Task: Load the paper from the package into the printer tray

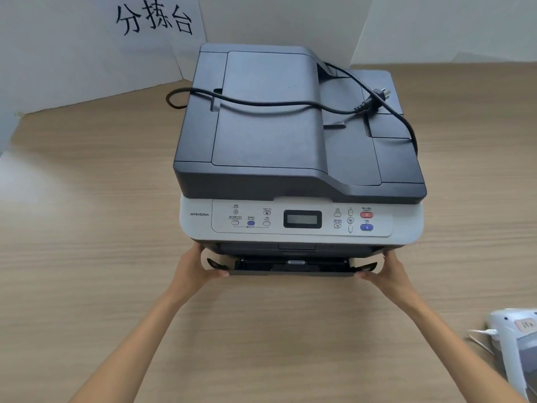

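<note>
A grey and white printer [296,146] stands in the middle of a wooden table [87,257]. Its dark front tray [290,270] sticks out a little at the bottom front. My left hand [194,270] grips the tray's left corner and my right hand [386,274] grips its right corner. The tray's inside looks dark, with no paper showing. A white paper package [517,344] lies at the lower right edge, only partly in view.
A black power cord with its plug [374,98] lies loose across the printer's lid. White boards stand behind the printer, one with black characters [154,17]. A thin white cable [479,334] lies by the package.
</note>
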